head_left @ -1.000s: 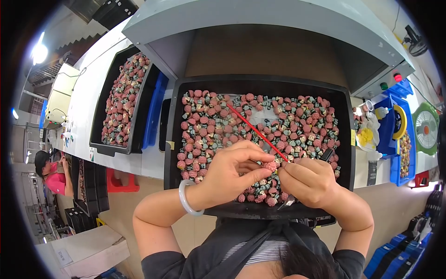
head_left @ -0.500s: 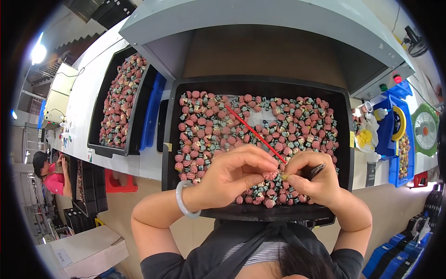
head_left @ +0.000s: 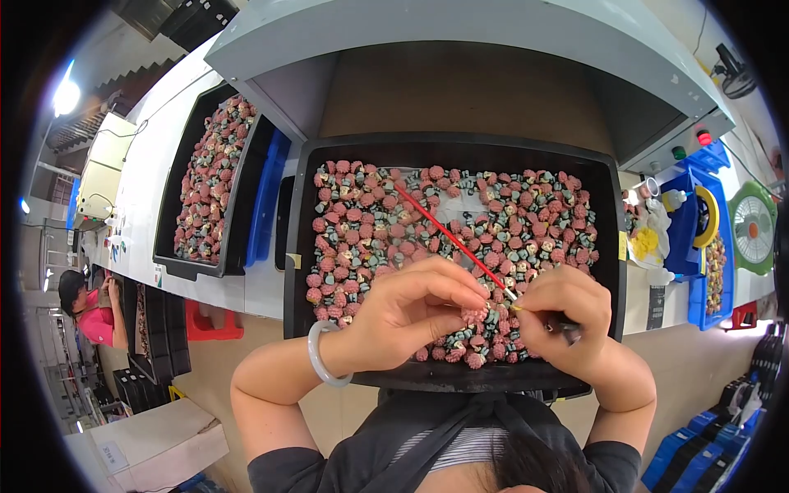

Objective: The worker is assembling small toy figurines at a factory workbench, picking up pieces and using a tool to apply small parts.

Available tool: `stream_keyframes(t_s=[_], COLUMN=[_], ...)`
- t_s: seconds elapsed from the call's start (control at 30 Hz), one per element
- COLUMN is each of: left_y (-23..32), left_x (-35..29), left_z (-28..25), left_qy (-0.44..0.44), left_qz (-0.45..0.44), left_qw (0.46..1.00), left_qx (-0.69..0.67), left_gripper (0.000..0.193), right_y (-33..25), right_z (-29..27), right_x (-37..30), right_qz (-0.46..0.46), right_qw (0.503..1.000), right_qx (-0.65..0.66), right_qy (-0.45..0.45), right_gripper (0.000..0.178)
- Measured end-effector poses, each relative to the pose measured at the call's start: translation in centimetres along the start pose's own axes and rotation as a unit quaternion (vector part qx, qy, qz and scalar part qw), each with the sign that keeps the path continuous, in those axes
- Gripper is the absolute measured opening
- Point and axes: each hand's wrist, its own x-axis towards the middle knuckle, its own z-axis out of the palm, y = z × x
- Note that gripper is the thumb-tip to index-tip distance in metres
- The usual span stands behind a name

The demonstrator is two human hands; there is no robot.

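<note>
My left hand (head_left: 403, 316), with a pale bangle at its wrist, pinches a small pink, bumpy-topped figure piece (head_left: 474, 315) between thumb and fingers. Close to its right, my right hand (head_left: 567, 316) is closed, thumb and forefinger pressed together. A small dark tool (head_left: 569, 331) shows under its curled fingers; its kind is unclear. A thin red rod (head_left: 450, 237) with a whitish tip slants across, its near end by the right fingertips. Below both hands a black tray (head_left: 460, 146) holds many similar pink and grey-green pieces (head_left: 353, 218).
A grey hood-like housing (head_left: 460, 25) with red and green buttons stands behind the tray. Another black tray (head_left: 164, 255) of pieces is at left. Blue bins (head_left: 699, 287) and a green fan (head_left: 752, 228) stand at right. A person in pink (head_left: 94, 316) sits far left.
My right hand has shifted slightly right, away from the piece in my left hand, and turned so the dark tool sits lower. The rod's whitish tip now shows. My left hand has barely moved.
</note>
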Motion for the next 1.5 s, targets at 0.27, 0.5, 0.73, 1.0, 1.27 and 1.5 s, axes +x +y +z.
stream_keyframes(t_s=[0.27,0.5,0.73,1.0,1.27,1.5], left_y=[-0.6,-0.6,-1.4,-2.0,-2.7,-4.7], left_x=[-0.3,-0.5,-0.7,0.1,5.4,6.5], left_z=[0.2,0.3,0.5,-1.3,-8.9,-11.5], left_qy=[0.015,0.044,0.069,0.109,0.040,-0.014], left_qz=[-0.035,-0.064,-0.043,-0.123,0.014,-0.058], left_qw=[0.999,0.996,0.996,0.985,0.684,0.566], left_qx=[-0.029,-0.036,-0.033,-0.047,0.728,0.822], left_gripper=[0.024,0.025,0.026,0.038,0.016,0.015], right_y=[0.1,0.2,0.8,-1.2,4.2,10.2], right_z=[0.5,1.0,1.7,-3.7,-27.9,-37.6], right_x=[-0.2,-0.4,-0.7,-0.3,-11.1,-15.2], right_qz=[-0.121,-0.117,-0.082,-0.117,0.274,0.312], right_qw=[0.985,0.982,0.991,0.968,0.704,0.649], right_qx=[-0.120,-0.143,-0.102,-0.196,-0.487,-0.548], right_qy=[-0.007,-0.045,-0.040,0.103,0.439,0.425], right_gripper=[0.023,0.024,0.026,0.010,0.026,0.037])
